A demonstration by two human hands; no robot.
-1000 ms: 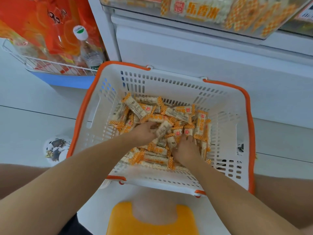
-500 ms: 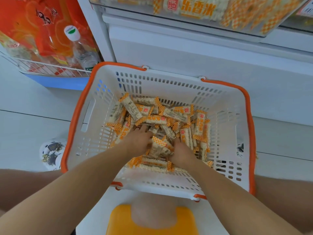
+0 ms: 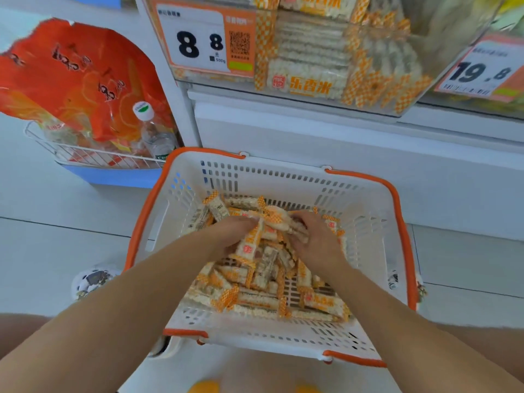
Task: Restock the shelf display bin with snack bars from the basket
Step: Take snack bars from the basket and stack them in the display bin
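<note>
A white basket (image 3: 365, 211) with an orange rim stands on the floor in front of me, holding several snack bars (image 3: 255, 296) in white and orange checked wrappers. My left hand (image 3: 229, 234) and my right hand (image 3: 314, 239) press together from both sides on a raised bunch of snack bars (image 3: 266, 231), lifted above the pile. Above, the clear shelf display bin (image 3: 326, 66) holds more of the same bars behind a price tag reading 8.8.
A wire rack (image 3: 85, 157) on a blue base at the left holds red bags (image 3: 71, 78) and a bottle (image 3: 156, 134). A white cabinet front (image 3: 340, 143) rises behind the basket. A second price tag (image 3: 482, 72) sits at the upper right.
Both hands have scooped up a bunch of bars and raised it above the pile. The view has tilted up, bringing the display bin and price tags into sight.
</note>
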